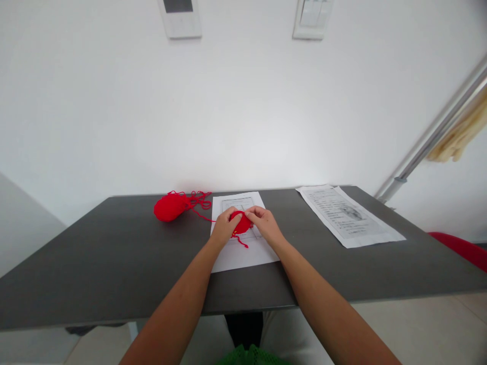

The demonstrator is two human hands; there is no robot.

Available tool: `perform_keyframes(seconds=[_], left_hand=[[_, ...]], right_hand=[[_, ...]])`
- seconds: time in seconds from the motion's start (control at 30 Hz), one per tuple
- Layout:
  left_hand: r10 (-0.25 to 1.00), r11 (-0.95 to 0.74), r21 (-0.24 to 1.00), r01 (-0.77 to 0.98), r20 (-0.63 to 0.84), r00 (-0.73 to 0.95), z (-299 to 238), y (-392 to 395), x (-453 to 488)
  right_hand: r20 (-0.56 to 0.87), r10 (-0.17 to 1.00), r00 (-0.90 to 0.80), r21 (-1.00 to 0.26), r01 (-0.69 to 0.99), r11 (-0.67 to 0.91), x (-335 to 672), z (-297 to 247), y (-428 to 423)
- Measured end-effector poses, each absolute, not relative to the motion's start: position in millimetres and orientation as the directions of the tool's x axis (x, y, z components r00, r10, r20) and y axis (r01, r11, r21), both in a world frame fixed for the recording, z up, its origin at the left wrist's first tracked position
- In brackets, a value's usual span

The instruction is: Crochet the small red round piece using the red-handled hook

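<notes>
Between my two hands is a small red crochet piece point(242, 223), rounded in outline, held over a printed sheet point(243, 257). My left hand point(225, 225) pinches its left side, thumb on top. On the opposite side, the fingers of my right hand point(263, 221) close on its upper right edge. A short red yarn tail hangs below the piece onto the paper. Another strand runs left from my left hand to a red yarn ball point(170, 208), with loose loops beside it. Whether a hook is in my fingers is too small to tell.
Everything lies on a dark grey table point(114, 263) pushed against a white wall. More printed sheets point(348, 215) rest at the right. A metal pole point(426, 137) leans at the far right near a beige cloth point(460, 132). Something red point(460, 248) shows past the right edge.
</notes>
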State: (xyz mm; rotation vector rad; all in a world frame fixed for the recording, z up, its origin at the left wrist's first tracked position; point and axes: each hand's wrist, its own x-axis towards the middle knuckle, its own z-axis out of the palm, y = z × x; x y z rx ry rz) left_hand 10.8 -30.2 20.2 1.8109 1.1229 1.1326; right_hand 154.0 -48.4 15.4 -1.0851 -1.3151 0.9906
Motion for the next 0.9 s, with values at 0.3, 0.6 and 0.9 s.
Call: perform_keyframes(seconds=[0.3, 0.6, 0.9], left_hand=[[0.923, -0.357, 0.889, 0.287, 0.287, 0.258, 19.7, -30.1, 11.2], [0.922, -0.358, 0.891, 0.280, 0.291, 0.255, 19.3, -30.7, 10.8], [0.919, -0.357, 0.897, 0.262, 0.287, 0.270, 18.9, -28.5, 10.5]], right_hand=[[0.224, 0.974, 0.031, -0.974, 0.041, 0.222, 153.6, 16.3, -48.8], [0.225, 0.974, 0.026, -0.974, 0.046, 0.224, 153.8, 18.2, -50.7], [0.223, 0.974, 0.029, -0.974, 0.040, 0.222, 153.4, 19.5, -50.7]])
